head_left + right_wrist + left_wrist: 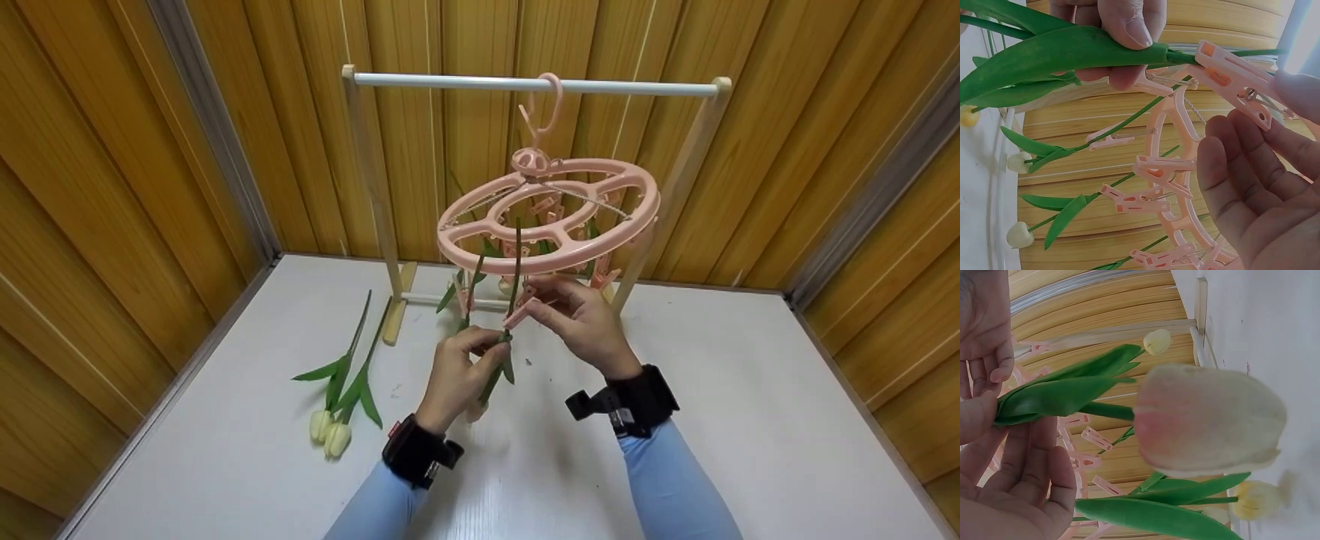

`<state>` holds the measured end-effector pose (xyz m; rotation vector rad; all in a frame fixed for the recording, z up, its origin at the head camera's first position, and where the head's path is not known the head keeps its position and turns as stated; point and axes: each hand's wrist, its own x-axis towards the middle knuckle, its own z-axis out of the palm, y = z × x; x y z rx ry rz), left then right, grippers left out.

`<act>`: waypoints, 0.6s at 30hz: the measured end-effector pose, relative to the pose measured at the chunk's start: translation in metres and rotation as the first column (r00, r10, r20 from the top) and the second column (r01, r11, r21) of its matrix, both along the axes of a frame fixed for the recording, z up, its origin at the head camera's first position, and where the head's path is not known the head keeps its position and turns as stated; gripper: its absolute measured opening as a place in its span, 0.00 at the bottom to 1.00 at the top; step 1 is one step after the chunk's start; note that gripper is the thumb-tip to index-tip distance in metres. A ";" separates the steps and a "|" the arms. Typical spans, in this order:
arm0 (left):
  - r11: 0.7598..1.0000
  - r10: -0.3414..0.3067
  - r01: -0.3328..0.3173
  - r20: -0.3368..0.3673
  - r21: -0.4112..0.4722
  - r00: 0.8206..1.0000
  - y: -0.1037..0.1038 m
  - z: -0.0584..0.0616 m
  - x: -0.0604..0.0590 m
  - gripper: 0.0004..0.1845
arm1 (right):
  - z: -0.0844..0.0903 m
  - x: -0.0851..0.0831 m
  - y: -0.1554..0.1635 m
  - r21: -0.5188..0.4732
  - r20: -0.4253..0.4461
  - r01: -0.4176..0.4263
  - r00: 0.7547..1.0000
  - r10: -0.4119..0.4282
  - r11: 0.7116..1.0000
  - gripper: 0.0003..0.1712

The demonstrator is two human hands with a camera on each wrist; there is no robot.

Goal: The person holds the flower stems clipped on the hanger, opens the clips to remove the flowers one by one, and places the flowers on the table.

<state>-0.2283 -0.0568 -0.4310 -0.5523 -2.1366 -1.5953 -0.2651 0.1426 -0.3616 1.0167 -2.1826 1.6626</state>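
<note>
My left hand [459, 373] pinches an artificial tulip [1207, 419] by its stem, just where the green leaves [1072, 56] begin, with its pale bloom hanging down. My right hand [589, 330] holds a pink clothespin [1230, 79] between thumb and fingers. The clothespin's tip meets the stem just above the leaves; whether it clamps the stem I cannot tell. Above both hands hangs a tilted pink round drying hanger [551, 262]. Other tulips [1021, 233] hang head down from its clips.
A white rail [465, 80] on wooden posts carries the hanger's hook [553, 101]. Two tulips [330, 431] lie on the white table [225, 465] to the left. Wood-patterned panels [480, 45] enclose the back and sides.
</note>
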 end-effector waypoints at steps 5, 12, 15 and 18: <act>1.000 0.003 -0.003 0.020 0.017 1.000 0.001 0.000 0.001 0.05 | 0.000 0.001 0.000 -0.013 0.003 -0.012 1.000 0.012 1.000 0.16; 1.000 0.009 -0.009 0.039 -0.003 0.999 0.002 0.003 0.003 0.05 | -0.001 0.000 -0.001 -0.040 -0.016 -0.033 0.999 0.032 0.999 0.15; 1.000 0.009 -0.009 0.029 -0.002 1.000 0.002 0.004 0.004 0.05 | -0.001 0.000 -0.001 -0.040 -0.024 -0.025 0.999 0.024 0.999 0.15; 1.000 0.009 -0.009 0.021 -0.004 1.000 0.002 0.004 0.004 0.05 | 0.000 0.001 -0.002 -0.040 -0.030 -0.019 0.999 0.018 0.999 0.14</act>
